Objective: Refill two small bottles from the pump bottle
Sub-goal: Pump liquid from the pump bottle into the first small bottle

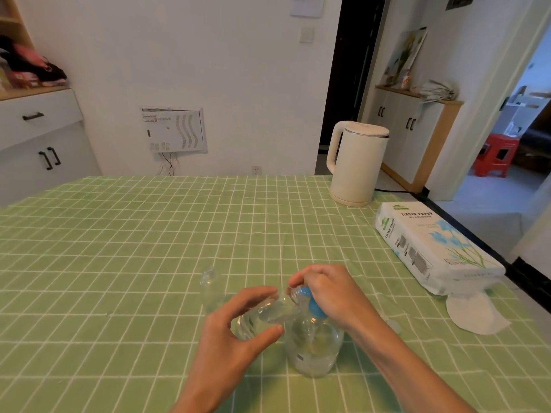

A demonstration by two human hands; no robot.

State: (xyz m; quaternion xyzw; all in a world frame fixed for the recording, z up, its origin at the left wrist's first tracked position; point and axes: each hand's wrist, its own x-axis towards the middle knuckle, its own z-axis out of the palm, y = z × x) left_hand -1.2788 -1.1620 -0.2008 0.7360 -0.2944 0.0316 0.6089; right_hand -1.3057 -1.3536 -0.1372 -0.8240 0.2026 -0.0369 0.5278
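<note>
A clear pump bottle (313,350) with a blue pump head (311,302) stands on the green checked tablecloth near the front edge. My right hand (331,293) rests on top of the pump head with fingers curled over it. My left hand (238,329) holds a small clear bottle (268,314) tilted, its mouth up against the pump nozzle. A second small clear bottle (210,290) stands upright just left of and behind my left hand, with nothing touching it.
A cream electric kettle (356,165) stands at the table's far right corner. A tissue paper pack (432,248) lies along the right edge, with a loose tissue (474,311) sticking out in front of it. White cabinets (41,138) stand at the left.
</note>
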